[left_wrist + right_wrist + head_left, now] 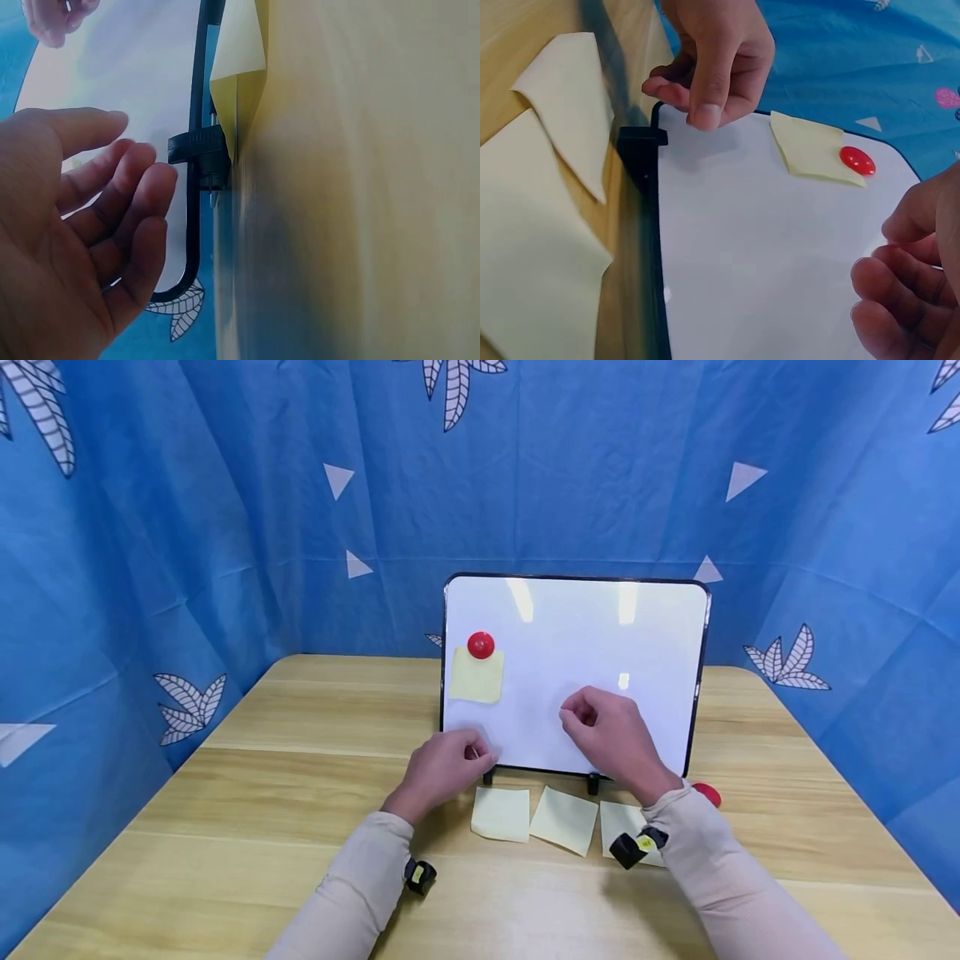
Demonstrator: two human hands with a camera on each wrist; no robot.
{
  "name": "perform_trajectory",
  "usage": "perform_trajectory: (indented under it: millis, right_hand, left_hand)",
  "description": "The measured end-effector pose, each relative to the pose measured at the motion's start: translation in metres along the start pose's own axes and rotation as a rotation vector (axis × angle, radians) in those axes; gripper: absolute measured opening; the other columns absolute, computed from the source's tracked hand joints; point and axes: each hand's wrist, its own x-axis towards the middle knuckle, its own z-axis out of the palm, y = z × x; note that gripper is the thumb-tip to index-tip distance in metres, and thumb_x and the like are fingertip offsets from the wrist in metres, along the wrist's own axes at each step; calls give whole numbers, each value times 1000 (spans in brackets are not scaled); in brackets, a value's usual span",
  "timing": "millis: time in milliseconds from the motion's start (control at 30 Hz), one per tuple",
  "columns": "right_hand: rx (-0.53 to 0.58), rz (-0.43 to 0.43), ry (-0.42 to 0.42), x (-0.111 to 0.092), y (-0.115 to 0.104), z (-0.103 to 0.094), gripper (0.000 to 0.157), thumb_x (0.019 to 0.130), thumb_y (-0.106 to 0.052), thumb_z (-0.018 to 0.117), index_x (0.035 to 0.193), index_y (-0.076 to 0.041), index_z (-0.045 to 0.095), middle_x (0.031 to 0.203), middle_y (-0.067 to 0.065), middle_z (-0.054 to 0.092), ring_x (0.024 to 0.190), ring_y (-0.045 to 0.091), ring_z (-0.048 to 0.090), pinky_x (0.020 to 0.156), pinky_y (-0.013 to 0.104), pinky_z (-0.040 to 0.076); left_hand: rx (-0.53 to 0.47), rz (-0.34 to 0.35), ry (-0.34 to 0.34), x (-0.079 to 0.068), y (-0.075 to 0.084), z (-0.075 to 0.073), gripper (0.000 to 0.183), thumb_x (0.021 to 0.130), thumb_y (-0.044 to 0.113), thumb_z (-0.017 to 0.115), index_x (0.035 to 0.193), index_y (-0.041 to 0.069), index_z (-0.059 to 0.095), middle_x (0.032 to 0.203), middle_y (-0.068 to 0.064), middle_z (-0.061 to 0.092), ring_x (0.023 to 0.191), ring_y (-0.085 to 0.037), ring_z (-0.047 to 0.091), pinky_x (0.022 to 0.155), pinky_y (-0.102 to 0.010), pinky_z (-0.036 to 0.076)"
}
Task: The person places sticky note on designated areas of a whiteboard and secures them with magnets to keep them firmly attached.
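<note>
A whiteboard [570,652] with a black frame stands tilted back on small black feet. On its left side a red round magnet [481,645] lies at the top edge of a yellow sticky note [477,677]. Near the board's lower left corner is my left hand [452,764], fingers loosely bent, nothing held; the left wrist view shows a gap between thumb and fingertips. My right hand [611,735] hovers before the board's lower right part. Its fingers are loosely curled, and the right wrist view shows nothing between them [907,289].
In front of the board lie three more sticky notes: a left one [500,815], a middle one [564,820] and a right one [618,827] partly behind my right wrist. Another red magnet [707,794] rests on the wooden table [337,777]. A blue curtain [600,468] hangs behind.
</note>
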Motion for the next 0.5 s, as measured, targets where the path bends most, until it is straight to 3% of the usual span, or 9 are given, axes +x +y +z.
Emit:
perform_trajectory:
  millis: [500]
  right_hand:
    - [-15,12,-29,-31,24,-8,6,92,-9,67,92,-10,72,75,-5,63,67,16,56,63,30,51]
  left_hand:
    - [58,-16,-129,-7,4,-1,20,92,30,72,74,24,66,74,7,59,67,-15,54,63,-33,45]
